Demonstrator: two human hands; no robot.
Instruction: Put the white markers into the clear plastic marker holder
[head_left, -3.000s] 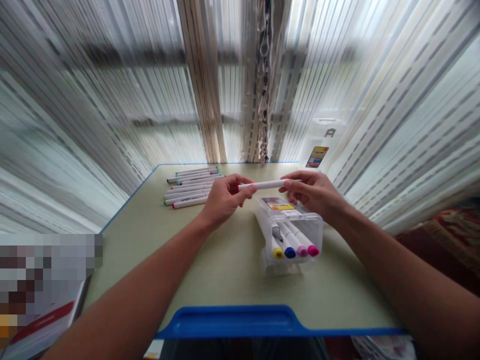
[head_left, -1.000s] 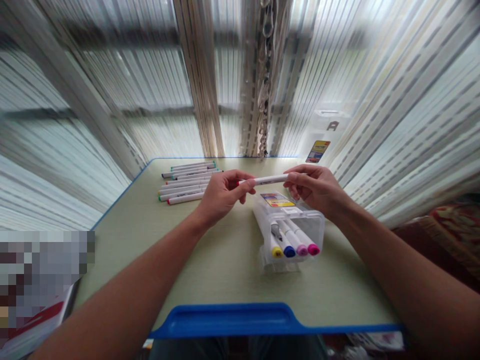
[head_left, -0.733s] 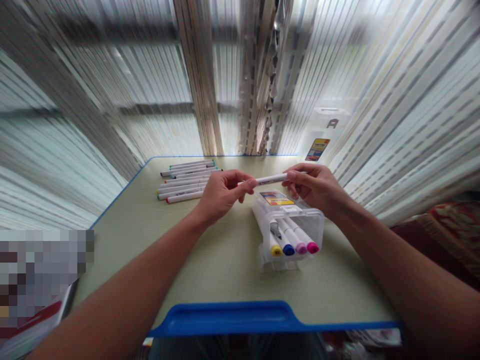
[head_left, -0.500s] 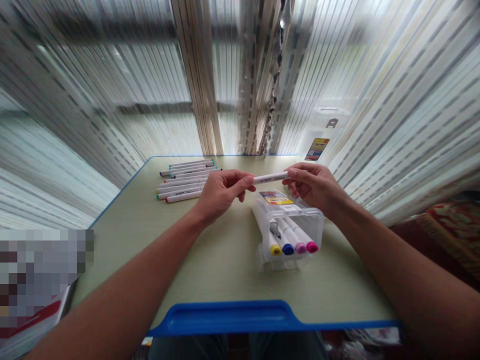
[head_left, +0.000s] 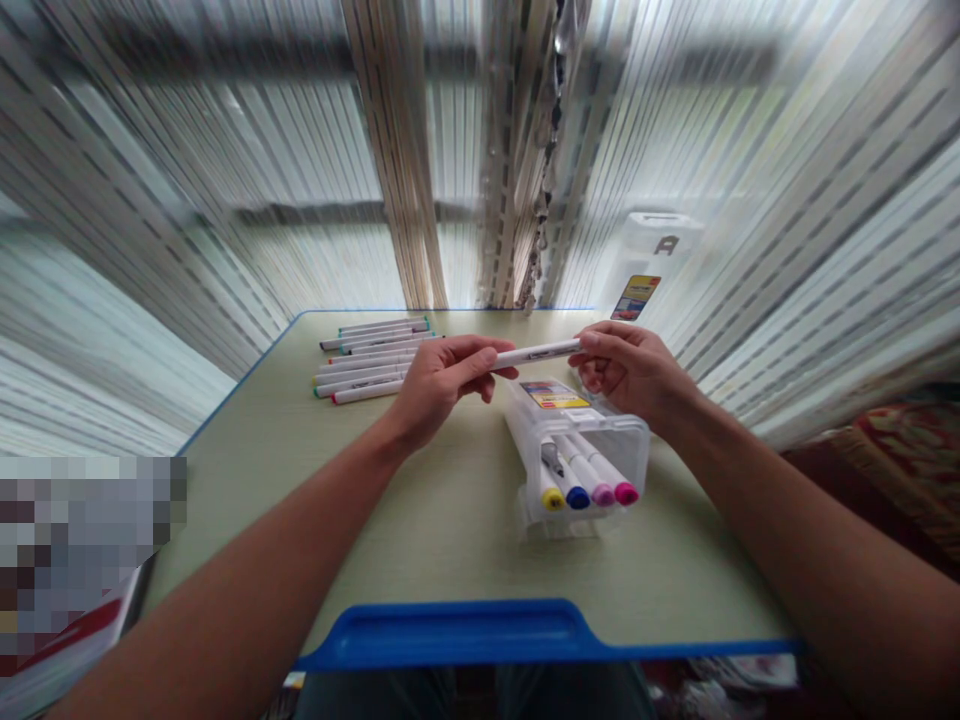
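A white marker (head_left: 538, 353) is held nearly level between my two hands, above the far end of a plastic box. My left hand (head_left: 454, 385) pinches its left end between thumb and fingers. At the marker's right end, my right hand (head_left: 630, 362) is closed on it; both tips are covered by fingers. Below lies the clear plastic box (head_left: 525, 440) on its side, its open end toward me. Inside are several markers (head_left: 581, 465) with yellow, blue, lilac and pink ends. Left of my left hand, several white markers (head_left: 367, 382) lie in a row on the table.
The pale green table (head_left: 300, 520) has a blue rim with a raised blue ledge (head_left: 457, 632) at the front. A clear case (head_left: 645, 262) with a yellow label stands at the back right. String curtains (head_left: 300, 150) hang behind the table.
My left hand has shifted slightly left along the marker, so more of its white barrel shows. My right hand has barely moved. The box and the row of markers stay put.
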